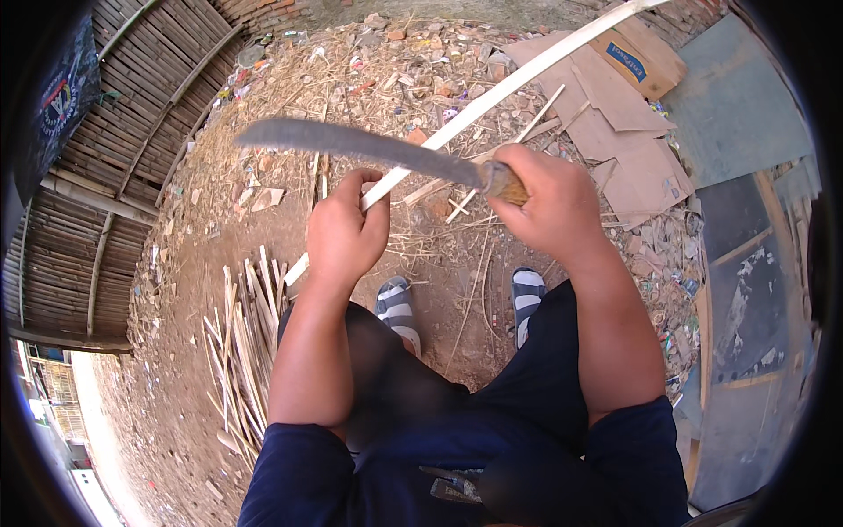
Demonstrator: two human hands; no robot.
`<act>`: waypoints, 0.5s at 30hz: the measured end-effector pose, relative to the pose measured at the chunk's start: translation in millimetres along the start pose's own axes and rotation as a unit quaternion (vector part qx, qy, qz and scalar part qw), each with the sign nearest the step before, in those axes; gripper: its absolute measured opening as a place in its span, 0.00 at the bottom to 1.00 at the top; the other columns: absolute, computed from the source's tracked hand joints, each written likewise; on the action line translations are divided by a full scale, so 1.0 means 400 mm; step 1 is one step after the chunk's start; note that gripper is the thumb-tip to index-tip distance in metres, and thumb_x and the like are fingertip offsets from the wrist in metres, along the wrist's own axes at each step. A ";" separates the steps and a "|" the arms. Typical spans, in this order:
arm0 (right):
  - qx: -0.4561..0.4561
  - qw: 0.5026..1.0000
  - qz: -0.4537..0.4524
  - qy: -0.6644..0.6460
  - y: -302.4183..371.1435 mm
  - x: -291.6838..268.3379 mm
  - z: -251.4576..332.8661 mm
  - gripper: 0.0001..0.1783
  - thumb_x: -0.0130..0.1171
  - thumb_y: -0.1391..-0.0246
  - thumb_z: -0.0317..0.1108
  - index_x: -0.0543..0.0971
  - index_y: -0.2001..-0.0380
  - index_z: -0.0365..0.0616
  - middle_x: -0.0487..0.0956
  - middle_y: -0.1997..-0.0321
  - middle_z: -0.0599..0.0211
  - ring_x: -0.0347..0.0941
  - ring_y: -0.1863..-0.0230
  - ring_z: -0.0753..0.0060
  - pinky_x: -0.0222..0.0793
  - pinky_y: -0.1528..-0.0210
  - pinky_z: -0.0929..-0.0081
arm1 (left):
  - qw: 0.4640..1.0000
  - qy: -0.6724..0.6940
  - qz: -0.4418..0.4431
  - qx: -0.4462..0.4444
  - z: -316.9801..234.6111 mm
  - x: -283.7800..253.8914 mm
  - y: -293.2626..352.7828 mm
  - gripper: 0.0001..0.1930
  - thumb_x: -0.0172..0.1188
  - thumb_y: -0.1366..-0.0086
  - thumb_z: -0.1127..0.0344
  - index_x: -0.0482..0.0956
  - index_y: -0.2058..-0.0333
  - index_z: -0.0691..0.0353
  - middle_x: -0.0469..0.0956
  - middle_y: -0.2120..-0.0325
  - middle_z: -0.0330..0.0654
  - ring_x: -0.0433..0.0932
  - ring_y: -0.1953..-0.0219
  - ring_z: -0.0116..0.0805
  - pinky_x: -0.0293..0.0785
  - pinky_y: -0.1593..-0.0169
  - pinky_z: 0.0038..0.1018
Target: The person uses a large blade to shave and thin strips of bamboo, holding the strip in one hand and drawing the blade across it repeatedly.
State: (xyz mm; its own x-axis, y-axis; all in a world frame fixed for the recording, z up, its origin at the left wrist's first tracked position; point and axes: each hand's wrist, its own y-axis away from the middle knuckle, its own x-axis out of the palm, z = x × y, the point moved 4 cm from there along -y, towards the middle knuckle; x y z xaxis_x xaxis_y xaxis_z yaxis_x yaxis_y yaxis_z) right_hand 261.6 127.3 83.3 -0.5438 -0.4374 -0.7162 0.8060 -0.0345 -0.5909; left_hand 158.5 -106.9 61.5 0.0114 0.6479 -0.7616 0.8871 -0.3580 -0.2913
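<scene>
My left hand (347, 233) is closed around a long pale bamboo strip (518, 77). The strip slants from beside my left knee up to the far right. In my right hand (555, 200) is a machete (351, 144), gripped by its wooden handle (503, 183). Its dark, curved blade points left and passes over the strip just beyond my left hand. Whether the blade touches the strip I cannot tell. A pile of split strips (250, 338) lies on the ground to the left of my left forearm.
Woven bamboo walling (132, 114) stands at the left. Rubble and shavings (351, 88) cover the ground ahead. Flattened cardboard (645, 180) and a brown carton (641, 57) lie at the far right, near grey sheets (738, 105) and a dark panel (746, 299). My sandalled feet (399, 307) are below my hands.
</scene>
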 end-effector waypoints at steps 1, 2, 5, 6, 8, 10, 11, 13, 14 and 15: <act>-0.023 0.999 0.011 0.026 -0.001 0.004 0.003 0.22 0.74 0.53 0.38 0.78 0.55 0.50 0.84 0.68 0.59 0.83 0.67 0.50 0.76 0.68 0.58 | 1.000 0.007 0.001 0.004 0.005 0.001 -0.002 0.17 0.58 0.36 0.64 0.80 0.50 0.58 0.83 0.76 0.52 0.84 0.72 0.54 0.77 0.65 0.46; -0.016 0.999 0.000 0.031 -0.001 0.001 0.001 0.20 0.74 0.52 0.37 0.79 0.56 0.49 0.84 0.68 0.58 0.83 0.67 0.50 0.76 0.67 0.60 | 1.000 0.013 -0.018 0.003 0.009 -0.001 -0.004 0.18 0.58 0.37 0.64 0.80 0.49 0.58 0.82 0.77 0.51 0.83 0.73 0.54 0.77 0.65 0.46; 0.017 0.999 -0.038 0.033 -0.004 -0.017 -0.017 0.18 0.74 0.51 0.36 0.80 0.57 0.48 0.83 0.68 0.57 0.82 0.67 0.49 0.75 0.66 0.61 | 0.998 0.014 -0.054 0.003 0.012 -0.015 -0.005 0.21 0.59 0.39 0.65 0.79 0.46 0.57 0.80 0.80 0.50 0.82 0.75 0.53 0.76 0.67 0.45; 0.039 0.997 -0.057 0.023 0.004 -0.023 -0.043 0.19 0.74 0.52 0.36 0.80 0.56 0.48 0.83 0.68 0.57 0.82 0.67 0.48 0.75 0.66 0.60 | 0.999 0.001 -0.051 0.008 0.006 -0.025 -0.005 0.22 0.59 0.39 0.66 0.78 0.45 0.57 0.80 0.80 0.50 0.82 0.75 0.53 0.76 0.67 0.45; 0.071 0.994 -0.078 0.012 0.003 -0.036 -0.065 0.19 0.74 0.53 0.35 0.80 0.57 0.48 0.83 0.68 0.58 0.81 0.67 0.48 0.75 0.67 0.57 | 0.998 -0.018 -0.052 0.016 0.000 -0.031 -0.011 0.23 0.59 0.39 0.66 0.78 0.44 0.57 0.79 0.81 0.50 0.82 0.76 0.54 0.76 0.68 0.45; 0.103 0.991 -0.081 0.005 0.010 -0.049 -0.070 0.18 0.74 0.53 0.36 0.80 0.59 0.47 0.83 0.67 0.59 0.81 0.67 0.47 0.75 0.67 0.53 | 0.998 -0.034 -0.050 0.024 0.001 -0.025 -0.013 0.22 0.59 0.39 0.65 0.78 0.45 0.57 0.79 0.81 0.50 0.82 0.76 0.54 0.76 0.68 0.45; 0.084 0.994 -0.063 0.009 0.012 -0.042 -0.057 0.18 0.73 0.53 0.35 0.80 0.59 0.46 0.83 0.68 0.59 0.81 0.67 0.47 0.76 0.67 0.54 | 0.998 -0.031 -0.054 0.029 0.000 -0.024 -0.012 0.21 0.59 0.39 0.65 0.79 0.46 0.57 0.79 0.81 0.51 0.82 0.76 0.54 0.76 0.68 0.45; 0.051 0.998 -0.026 0.021 0.014 -0.008 -0.017 0.18 0.73 0.54 0.33 0.81 0.59 0.46 0.83 0.69 0.58 0.82 0.67 0.48 0.76 0.66 0.56 | 0.997 -0.024 -0.056 0.041 0.005 -0.016 -0.008 0.20 0.60 0.38 0.65 0.79 0.47 0.57 0.79 0.81 0.51 0.82 0.76 0.54 0.76 0.69 0.46; 0.023 0.999 -0.010 0.038 0.016 0.002 0.000 0.17 0.73 0.54 0.33 0.81 0.59 0.46 0.83 0.69 0.58 0.82 0.67 0.47 0.76 0.66 0.56 | 0.996 -0.036 -0.068 0.054 0.013 -0.015 -0.009 0.17 0.61 0.38 0.65 0.81 0.49 0.57 0.79 0.82 0.51 0.81 0.77 0.55 0.76 0.70 0.46; -0.006 0.998 0.007 0.054 0.016 0.011 0.015 0.17 0.73 0.54 0.33 0.81 0.60 0.46 0.83 0.68 0.58 0.82 0.67 0.47 0.76 0.66 0.56 | 0.991 -0.059 -0.081 0.086 0.028 -0.015 -0.012 0.17 0.61 0.38 0.65 0.81 0.50 0.57 0.79 0.82 0.51 0.81 0.77 0.55 0.76 0.70 0.46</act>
State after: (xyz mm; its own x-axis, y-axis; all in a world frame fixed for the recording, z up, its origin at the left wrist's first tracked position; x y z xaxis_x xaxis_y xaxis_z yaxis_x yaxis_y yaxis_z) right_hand 265.6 119.7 78.5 -0.5546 -0.3383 -0.7602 0.8117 -0.0188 -0.5838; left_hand 149.2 -116.5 60.8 -0.1877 0.6264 -0.7566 0.7816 -0.3713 -0.5013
